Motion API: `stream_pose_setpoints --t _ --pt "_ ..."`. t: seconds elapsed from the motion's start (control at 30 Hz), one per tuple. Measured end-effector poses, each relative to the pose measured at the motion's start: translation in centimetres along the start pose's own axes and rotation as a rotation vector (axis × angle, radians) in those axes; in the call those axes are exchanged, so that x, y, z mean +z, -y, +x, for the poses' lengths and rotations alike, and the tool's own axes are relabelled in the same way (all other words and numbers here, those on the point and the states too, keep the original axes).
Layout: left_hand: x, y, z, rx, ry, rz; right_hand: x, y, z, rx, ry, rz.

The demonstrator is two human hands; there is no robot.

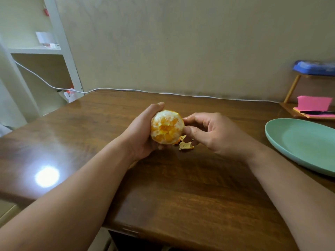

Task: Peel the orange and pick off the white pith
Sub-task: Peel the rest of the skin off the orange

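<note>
From the camera on my head, my left hand (143,134) cups the orange (166,126) above the middle of the table (181,187), fingers curled round its far and under sides. The orange is mostly peeled, with patches of white pith over the flesh facing me. My right hand (213,133) is curled in from the right, its thumb and forefinger tips nipping at the orange's right edge; I cannot tell whether any pith is between them. Scraps of peel (185,146) lie on the table just below the two hands. A green plate (299,144) sits well to the right, with a pink notepad (314,103) and a pen (315,112) beyond it. A white cable (126,90) runs along the table's far edge.
</note>
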State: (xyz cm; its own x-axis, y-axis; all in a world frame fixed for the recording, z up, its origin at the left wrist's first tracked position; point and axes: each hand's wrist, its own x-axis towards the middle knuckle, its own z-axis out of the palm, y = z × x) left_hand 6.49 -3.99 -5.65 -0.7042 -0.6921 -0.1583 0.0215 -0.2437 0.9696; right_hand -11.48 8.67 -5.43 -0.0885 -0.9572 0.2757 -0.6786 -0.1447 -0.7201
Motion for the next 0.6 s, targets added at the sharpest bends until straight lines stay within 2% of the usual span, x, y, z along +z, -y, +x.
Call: stream_pose_setpoints --t 0.17,0.43,0.6 --pt "0.2 0.0 0.2 -0.026 0.047 0.084 0.3 -0.2 0.0 -0.02 -0.081 -0.113" --pt "0.3 0.0 0.3 -0.002 0.078 0.07 1.2 -0.5 0.1 -0.011 -0.149 0.024" --pt "0.0 -0.3 0.2 0.019 0.095 0.032 1.0 -0.8 0.3 -0.043 -0.155 -0.008"
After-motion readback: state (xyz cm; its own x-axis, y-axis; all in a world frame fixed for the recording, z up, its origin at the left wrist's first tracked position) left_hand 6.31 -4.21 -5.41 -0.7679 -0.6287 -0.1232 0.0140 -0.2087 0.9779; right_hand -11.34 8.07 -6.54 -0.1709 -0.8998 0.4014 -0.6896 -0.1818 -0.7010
